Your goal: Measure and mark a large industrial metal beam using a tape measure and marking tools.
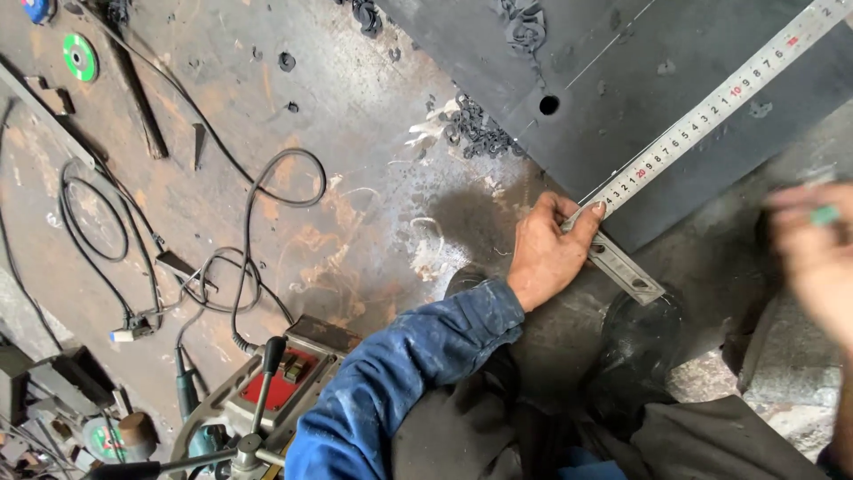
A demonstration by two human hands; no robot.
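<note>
Rusty, stained workshop floor lies underfoot, with a red-and-grey drilling machine point(280, 382) nearest. Beyond it, the left hand point(548, 253) closes its fingers on a long steel ruler square point(711, 111), pinning it flat, apparently to steady it, along the dark metal plate point(640, 80). The blurred right hand point(813, 253) pinches a small green object point(825, 214). Black cables point(240, 231) sprawl leftward; curled swarf point(475, 129) lies by the drilled hole point(549, 105).

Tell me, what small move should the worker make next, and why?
Probably bring the blurred right hand down to mark along the steel ruler. The left hand pins that ruler's near end on the dark metal plate, beside a faint scribed line.
</note>
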